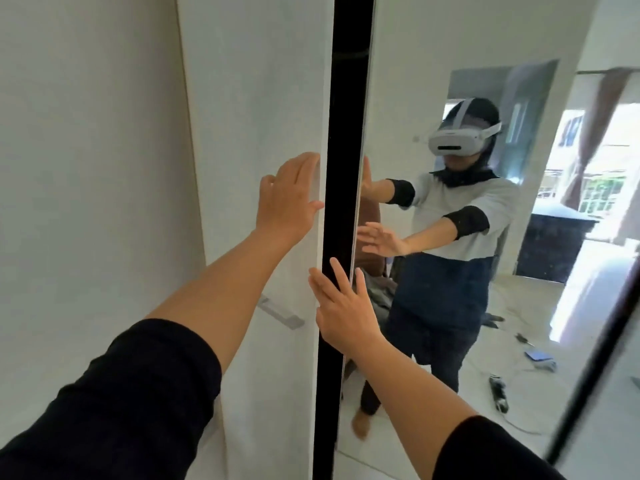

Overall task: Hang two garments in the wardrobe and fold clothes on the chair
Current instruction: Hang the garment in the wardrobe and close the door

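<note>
I stand close to a white wardrobe. Its left door [249, 98] is white with a metal handle [280, 311]. Its right door [485, 46] is a mirror. Between the two doors runs a narrow dark gap [343, 168]. My left hand [289, 195] lies flat with straight fingers on the white door's right edge. My right hand [341, 306] reaches with spread, straight fingers across the gap at the mirror door's left edge. Neither hand holds anything. No garment shows directly; the mirror reflects grey and brown cloth [379, 289] behind me.
The mirror reflects a person wearing a white headset [457, 136], a dark cabinet [554, 244], a bright window with a brown curtain [595, 133], and cables and small devices [498, 393] on the pale floor. A white wall [86, 133] stands to the left.
</note>
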### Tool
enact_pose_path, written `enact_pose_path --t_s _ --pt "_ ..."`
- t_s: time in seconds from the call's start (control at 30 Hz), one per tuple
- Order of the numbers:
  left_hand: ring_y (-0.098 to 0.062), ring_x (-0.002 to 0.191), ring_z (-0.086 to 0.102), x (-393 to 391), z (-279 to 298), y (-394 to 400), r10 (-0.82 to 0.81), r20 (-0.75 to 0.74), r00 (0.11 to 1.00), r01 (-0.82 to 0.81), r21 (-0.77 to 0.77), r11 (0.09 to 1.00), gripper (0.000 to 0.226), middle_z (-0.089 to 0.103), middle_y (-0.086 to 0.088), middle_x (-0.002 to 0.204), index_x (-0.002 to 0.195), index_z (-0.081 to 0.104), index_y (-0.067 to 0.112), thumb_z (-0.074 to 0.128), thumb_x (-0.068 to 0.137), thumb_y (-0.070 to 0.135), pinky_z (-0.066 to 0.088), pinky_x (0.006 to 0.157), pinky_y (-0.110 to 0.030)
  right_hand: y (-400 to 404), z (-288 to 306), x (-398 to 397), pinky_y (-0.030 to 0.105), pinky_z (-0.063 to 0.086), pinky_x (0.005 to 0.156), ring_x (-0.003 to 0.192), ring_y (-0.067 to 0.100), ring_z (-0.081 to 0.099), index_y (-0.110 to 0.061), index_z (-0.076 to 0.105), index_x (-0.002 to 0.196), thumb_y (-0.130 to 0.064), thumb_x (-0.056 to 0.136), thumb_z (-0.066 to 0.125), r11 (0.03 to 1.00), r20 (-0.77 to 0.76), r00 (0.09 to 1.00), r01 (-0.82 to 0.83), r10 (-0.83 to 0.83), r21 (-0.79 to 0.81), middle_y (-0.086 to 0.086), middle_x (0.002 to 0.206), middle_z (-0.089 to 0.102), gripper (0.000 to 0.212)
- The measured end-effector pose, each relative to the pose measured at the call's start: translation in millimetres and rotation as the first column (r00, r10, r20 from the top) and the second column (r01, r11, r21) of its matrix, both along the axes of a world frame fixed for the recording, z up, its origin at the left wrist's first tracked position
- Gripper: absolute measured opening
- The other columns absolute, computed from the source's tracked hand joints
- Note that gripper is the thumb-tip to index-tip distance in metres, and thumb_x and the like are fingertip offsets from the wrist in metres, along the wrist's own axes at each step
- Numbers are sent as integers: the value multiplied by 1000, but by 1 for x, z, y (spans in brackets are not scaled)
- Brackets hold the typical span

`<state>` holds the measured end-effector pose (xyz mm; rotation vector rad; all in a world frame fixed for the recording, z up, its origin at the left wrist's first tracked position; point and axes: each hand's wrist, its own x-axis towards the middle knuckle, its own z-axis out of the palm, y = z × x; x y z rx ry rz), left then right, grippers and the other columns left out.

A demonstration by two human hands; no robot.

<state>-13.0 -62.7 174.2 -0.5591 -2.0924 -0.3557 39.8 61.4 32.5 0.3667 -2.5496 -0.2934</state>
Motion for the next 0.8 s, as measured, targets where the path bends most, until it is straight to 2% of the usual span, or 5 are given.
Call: enact_pose_path --t_s 0.13,0.3,0.57,0.7,0.8 --pt "-20 142 24 -46 -2 22 -75 -36 997 72 -65 995 76 26 -3 154 147 25 14 65 85 30 30 102 -41 17 1 -23 53 -16 109 145 27 -16 -15 7 151 -29 98 30 994 -6 994 106 -106 -14 -3 159 -1 59" --pt "-18 146 11 -100 -3 45 -169 -44 985 161 -147 976 78 13 -1 158 150 15 14 60 88 31 21 109 -46 33 -7 -56 56 3 109 145 30 9 -18 38 144 -38 86 53 949 21 950 311 -312 50 -4 154 28 63" --pt "-24 141 28 -148 -16 67 -278 -136 951 260 -136 956 81 29 -5 153 146 27 11 69 79 29 33 97 -55 42 -16 -85 51 -33 95 136 24 -37 -19 -7 150 -28 95 34 913 58 911 407 -408 26 -6 158 -17 69" --pt "-19 142 22 -149 -22 69 -311 -219 925 286 -136 948 63 27 -1 155 147 27 18 50 92 38 21 101 -63 38 -12 -77 59 6 111 145 26 4 -20 31 146 -30 84 24 926 -11 926 376 -376 17 -5 155 26 63" --pt "-19 143 23 -128 -18 100 -414 -301 859 356 -230 906 59 22 0 156 149 18 22 35 97 44 18 104 -63 57 -8 -55 59 22 108 142 25 26 -22 47 137 -31 79 44 897 -94 899 435 -428 79 -4 147 42 58"
